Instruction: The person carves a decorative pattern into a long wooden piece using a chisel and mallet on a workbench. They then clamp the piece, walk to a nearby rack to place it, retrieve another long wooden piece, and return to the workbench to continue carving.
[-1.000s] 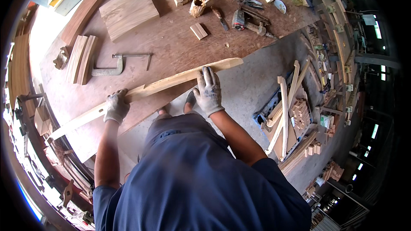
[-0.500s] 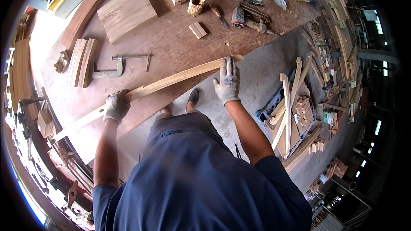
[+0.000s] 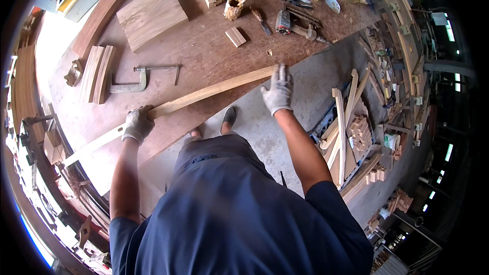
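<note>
A long, slightly curved wooden rail (image 3: 209,90) lies slantwise along the near edge of the workbench, its left part pale in bright light. My left hand (image 3: 137,125), in a whitish work glove, is closed around the rail left of its middle. At the right end is my right hand (image 3: 279,89), also gloved, its fingers stretched out over the tip and hiding it. The thumb of that hand stands apart from the fingers. Beyond the rail, a G-clamp (image 3: 135,84) rests on the bench beside two curved wooden pieces (image 3: 96,75).
On the workbench (image 3: 198,46) lie a wide wooden panel (image 3: 151,17), a small wood block (image 3: 236,36), a glue pot (image 3: 233,8) with a stick, a chisel (image 3: 261,21) and a power tool (image 3: 291,24). Right of me, a crate on the floor holds long wooden parts (image 3: 340,132).
My right hand has slid right along the rail to its end, and now covers the tip that showed before. My left hand keeps its hold in about the same place.
</note>
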### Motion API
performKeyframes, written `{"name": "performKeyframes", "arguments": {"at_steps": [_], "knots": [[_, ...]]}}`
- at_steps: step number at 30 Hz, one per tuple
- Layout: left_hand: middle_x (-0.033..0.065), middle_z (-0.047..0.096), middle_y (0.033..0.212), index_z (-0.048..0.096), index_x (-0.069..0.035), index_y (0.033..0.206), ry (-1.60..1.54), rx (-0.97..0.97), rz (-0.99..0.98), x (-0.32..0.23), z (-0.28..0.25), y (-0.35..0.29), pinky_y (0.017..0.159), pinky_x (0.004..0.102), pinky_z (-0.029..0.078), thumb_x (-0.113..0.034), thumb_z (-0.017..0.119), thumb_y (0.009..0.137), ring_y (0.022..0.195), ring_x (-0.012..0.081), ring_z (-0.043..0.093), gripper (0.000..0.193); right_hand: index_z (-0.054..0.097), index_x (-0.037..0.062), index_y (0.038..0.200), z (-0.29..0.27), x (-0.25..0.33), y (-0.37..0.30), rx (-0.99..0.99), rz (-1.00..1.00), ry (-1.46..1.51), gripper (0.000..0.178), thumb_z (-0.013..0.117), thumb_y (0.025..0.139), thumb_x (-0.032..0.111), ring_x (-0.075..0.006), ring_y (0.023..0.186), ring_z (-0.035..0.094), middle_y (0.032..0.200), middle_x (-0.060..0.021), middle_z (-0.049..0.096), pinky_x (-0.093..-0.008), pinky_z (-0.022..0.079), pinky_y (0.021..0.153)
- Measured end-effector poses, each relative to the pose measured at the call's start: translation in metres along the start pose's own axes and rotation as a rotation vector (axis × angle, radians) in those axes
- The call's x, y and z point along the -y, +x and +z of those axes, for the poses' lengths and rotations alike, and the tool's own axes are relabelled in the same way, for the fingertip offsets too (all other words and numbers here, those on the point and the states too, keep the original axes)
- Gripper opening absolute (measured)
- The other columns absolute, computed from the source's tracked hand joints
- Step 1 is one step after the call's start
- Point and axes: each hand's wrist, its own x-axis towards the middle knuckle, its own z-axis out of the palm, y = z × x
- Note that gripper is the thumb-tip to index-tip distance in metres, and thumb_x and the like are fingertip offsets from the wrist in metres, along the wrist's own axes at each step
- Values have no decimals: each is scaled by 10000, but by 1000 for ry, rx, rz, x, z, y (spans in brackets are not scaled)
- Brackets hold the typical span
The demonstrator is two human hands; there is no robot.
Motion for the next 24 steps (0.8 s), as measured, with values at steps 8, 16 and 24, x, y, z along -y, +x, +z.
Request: {"name": "performKeyframes", "arguments": {"at_steps": [8, 16, 24], "knots": [[169, 739, 1073, 744, -134, 1162, 11, 104, -57, -17, -18, 2, 962, 456, 532, -100, 626, 834, 1051, 378, 678, 350, 469, 34, 1506, 11, 59, -62, -53, -620, 314, 757, 727, 835, 275, -390, 1456, 388, 1553, -209, 441, -521, 325, 1205], [175, 734, 1094, 724, -148, 1206, 49, 42, -88, -6, -3, -4, 955, 465, 536, -90, 607, 840, 1047, 375, 683, 389, 442, 37, 1519, 6, -15, -32, -141, -352, 190, 805, 769, 819, 264, -370, 1439, 401, 1567, -200, 417, -509, 299, 1205], [152, 557, 1430, 520, -77, 1438, 209, -57, -86, -29, 33, -50, 1142, 479, 380, 8, 599, 792, 1356, 359, 489, 656, 584, -8, 1330, 57, -83, 1, 95, 624, 1730, 356, 592, 1059, 223, -162, 967, 686, 1169, -70, 674, -320, 601, 852]]}}
